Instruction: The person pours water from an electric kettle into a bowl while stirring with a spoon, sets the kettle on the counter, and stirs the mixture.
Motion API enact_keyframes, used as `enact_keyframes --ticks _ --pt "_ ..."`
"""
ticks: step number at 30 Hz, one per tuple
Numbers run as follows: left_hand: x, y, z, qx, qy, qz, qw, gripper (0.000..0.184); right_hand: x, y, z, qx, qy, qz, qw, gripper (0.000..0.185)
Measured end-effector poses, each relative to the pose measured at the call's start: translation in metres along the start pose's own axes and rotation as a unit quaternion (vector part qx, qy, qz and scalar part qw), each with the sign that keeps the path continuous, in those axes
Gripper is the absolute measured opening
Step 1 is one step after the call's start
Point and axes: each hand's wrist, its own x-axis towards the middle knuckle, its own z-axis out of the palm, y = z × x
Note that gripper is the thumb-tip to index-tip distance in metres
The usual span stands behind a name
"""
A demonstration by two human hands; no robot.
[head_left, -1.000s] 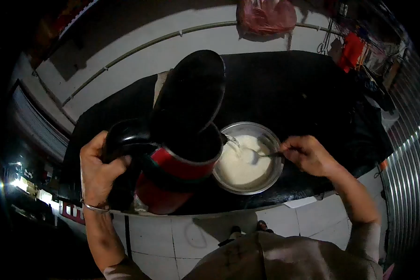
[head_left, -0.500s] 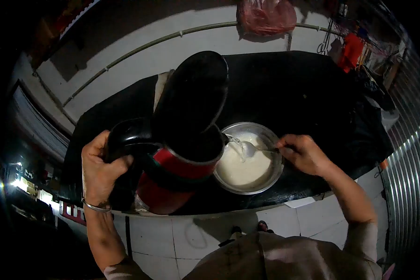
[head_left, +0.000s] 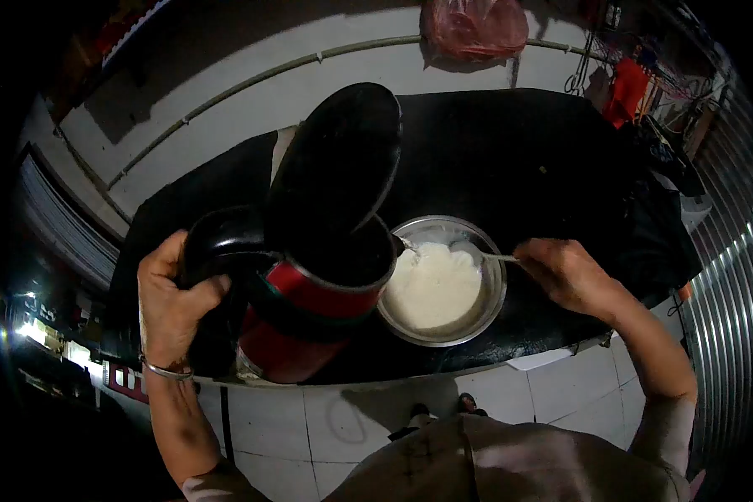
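Note:
My left hand [head_left: 174, 293] is wrapped round the black handle of a red and black kettle [head_left: 293, 343]. Its black lid [head_left: 343, 159] stands raised, and the kettle tilts so that its spout lies over the left rim of a metal bowl [head_left: 492, 314]. A pale, creamy mixture [head_left: 435, 289] fills the lower part of the bowl. Closed fingers of my right hand [head_left: 565, 272] hold the handle of a metal spoon [head_left: 500, 258], whose head rests at the upper right of the mixture.
A black cover [head_left: 494, 159] lies over the table. On the wall behind hangs a pinkish plastic bag [head_left: 475, 29] near a long pipe [head_left: 259, 84]. Corrugated metal [head_left: 736, 276] stands at the right, and a red cloth [head_left: 626, 92] hangs at the back right.
The spoon has moved from the middle of the bowl to its upper right side, and my right hand has shifted slightly right. My left hand still holds the tilted kettle.

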Motion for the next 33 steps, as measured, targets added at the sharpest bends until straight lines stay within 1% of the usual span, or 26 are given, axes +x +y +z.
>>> enact_keyframes --ticks 1,3,4,5,6,7,9,10,11,13,14,16,17,19,20,21,23,24,26,27,30,31,33 --pt "0.0 0.0 0.0 0.0 0.001 -0.002 1.0 0.025 -0.003 -0.003 -0.005 0.0 -0.002 0.0 1.0 0.014" --pt "0.002 0.001 -0.001 -0.011 -0.003 -0.014 1.0 0.025 -0.01 -0.011 -0.015 0.076 -0.064 0.058 0.993 0.016" --pt "0.002 0.0 -0.001 -0.011 -0.003 -0.014 1.0 0.025 -0.01 -0.016 -0.018 0.077 -0.064 0.059 0.993 0.016" --pt "0.002 0.0 -0.001 -0.01 -0.006 -0.009 1.0 0.025 -0.009 -0.022 -0.019 0.149 -0.106 0.126 0.975 0.014" --pt "0.003 -0.001 -0.001 -0.009 -0.009 -0.004 1.0 0.026 -0.008 -0.026 -0.019 0.218 -0.147 0.192 0.945 0.012" --pt "0.003 -0.001 -0.002 -0.009 -0.009 -0.003 1.0 0.026 -0.007 -0.027 -0.012 0.218 -0.146 0.192 0.946 0.012" --pt "0.002 0.0 -0.002 0.003 -0.016 -0.013 1.0 0.026 -0.004 -0.022 0.011 0.369 -0.134 0.237 0.889 0.011" --pt "0.002 0.0 -0.002 0.004 -0.016 -0.012 1.0 0.026 -0.002 -0.019 0.02 0.409 -0.122 0.221 0.877 0.011" --pt "0.001 -0.002 -0.001 -0.007 -0.014 -0.009 1.0 0.025 -0.001 -0.015 0.027 0.41 -0.122 0.22 0.877 0.011" --pt "0.001 -0.002 0.0 -0.016 -0.01 -0.005 1.0 0.024 0.001 -0.011 0.036 0.451 -0.08 0.203 0.865 0.012" --pt "0.0 -0.001 0.001 -0.02 -0.002 -0.005 1.0 0.024 0.001 -0.012 0.034 0.451 -0.081 0.202 0.865 0.012" --pt "-0.001 -0.001 0.001 -0.025 0.007 -0.006 1.0 0.023 0.001 -0.012 0.025 0.41 -0.021 0.202 0.889 0.011" --pt "0.0 -0.001 0.0 -0.021 0.001 -0.008 1.0 0.023 0.001 -0.013 0.022 0.41 -0.022 0.202 0.889 0.011" --pt "0.0 -0.002 -0.003 -0.018 -0.004 -0.011 1.0 0.022 -0.002 -0.011 0.016 0.26 0.029 0.154 0.953 0.012" --pt "0.0 -0.003 -0.004 -0.009 -0.005 -0.008 1.0 0.023 -0.001 -0.009 0.016 0.193 0.035 0.124 0.973 0.013" --pt "0.0 -0.003 -0.005 0.0 -0.006 -0.006 1.0 0.023 -0.001 -0.006 0.019 0.193 0.034 0.124 0.973 0.013" --pt "0.001 -0.004 -0.005 -0.006 -0.006 -0.005 1.0 0.023 0.001 0.001 0.025 0.13 0.059 0.044 0.989 0.014" --pt "0.001 -0.004 -0.005 -0.012 -0.007 -0.004 1.0 0.023 0.003 0.0 0.027 0.13 0.059 0.045 0.989 0.014" --pt "0.001 -0.004 -0.004 -0.016 -0.005 -0.008 1.0 0.023 0.008 -0.004 0.034 0.151 0.024 0.086 0.985 0.013" --pt "0.001 -0.003 -0.003 -0.02 -0.003 -0.011 1.0 0.023 0.011 -0.006 0.038 0.152 0.024 0.086 0.984 0.013" --pt "0.0 -0.001 -0.002 -0.014 0.003 -0.012 1.0 0.024 0.015 -0.013 0.047 0.225 0.014 0.062 0.972 0.015" --pt "0.0 -0.001 -0.002 -0.013 0.003 -0.012 1.0 0.024 0.015 -0.013 0.047 0.226 0.014 0.063 0.972 0.015" --pt "0.0 -0.003 -0.005 -0.004 -0.005 -0.011 1.0 0.026 0.014 -0.014 0.048 0.274 -0.035 0.061 0.959 0.014"
